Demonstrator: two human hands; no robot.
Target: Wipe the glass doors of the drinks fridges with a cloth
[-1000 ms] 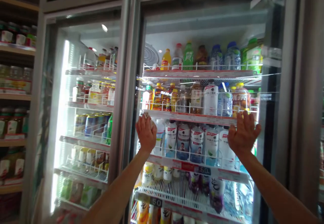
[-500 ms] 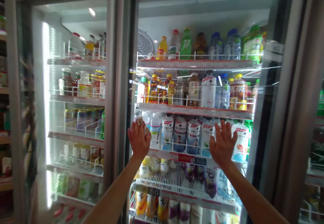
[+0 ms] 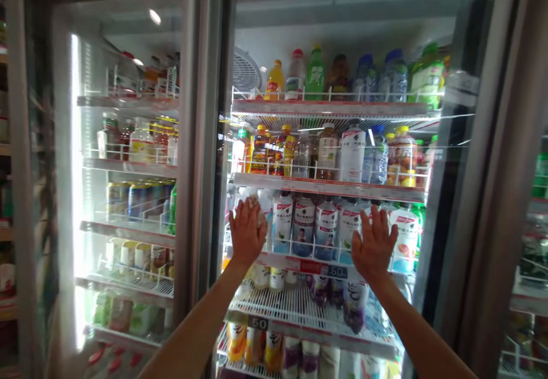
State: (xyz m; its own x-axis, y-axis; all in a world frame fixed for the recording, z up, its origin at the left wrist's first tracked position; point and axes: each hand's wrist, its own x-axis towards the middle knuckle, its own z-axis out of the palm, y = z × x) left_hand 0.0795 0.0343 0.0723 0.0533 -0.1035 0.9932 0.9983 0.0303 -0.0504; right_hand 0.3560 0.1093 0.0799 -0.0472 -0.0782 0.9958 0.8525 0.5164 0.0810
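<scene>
My left hand point(image 3: 247, 233) presses a crumpled pale cloth point(image 3: 260, 214) against the glass door point(image 3: 342, 28) of a drinks fridge. Most of the cloth is hidden behind my fingers; its edge shows at the top and right of them. Further right, my right hand point(image 3: 374, 245) lies on the same glass with its fingers stretched out and nothing in it. Behind the glass, between my hands, stands a row of labelled drink bottles point(image 3: 303, 228).
A metal door frame point(image 3: 192, 139) separates this door from a second lit fridge section on the left, with bottles and cans point(image 3: 137, 199) on its shelves. Wire shelves point(image 3: 299, 305) hold more drinks inside. Another frame point(image 3: 488, 196) runs down the right side.
My left hand has slid to the right across the glass with the cloth beneath it. My right hand has shifted slightly left and stays spread on the door.
</scene>
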